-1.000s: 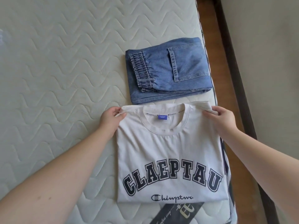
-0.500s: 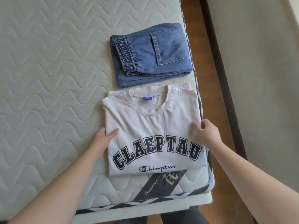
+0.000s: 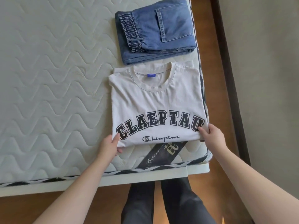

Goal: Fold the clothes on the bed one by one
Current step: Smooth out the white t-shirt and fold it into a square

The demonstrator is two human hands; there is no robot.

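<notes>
**T-shirt gripped at both lower corners on the bed**

A folded white T-shirt (image 3: 155,107) is held at the bed's (image 3: 48,78) near right corner. Its near left corner is pinched by the left hand (image 3: 108,146), thumb on top, fingers tucked beneath; its near right corner is gripped likewise by the right hand (image 3: 213,137). Folded blue jeans (image 3: 155,29) are laid just beyond it, along the right edge.

We see our two forearms bare to the picture's edge, with no sleeve showing. The left hand (image 3: 108,146) and right hand (image 3: 213,135) carry no gloves. Below, our legs (image 3: 163,202) wear dark grey trousers.
</notes>
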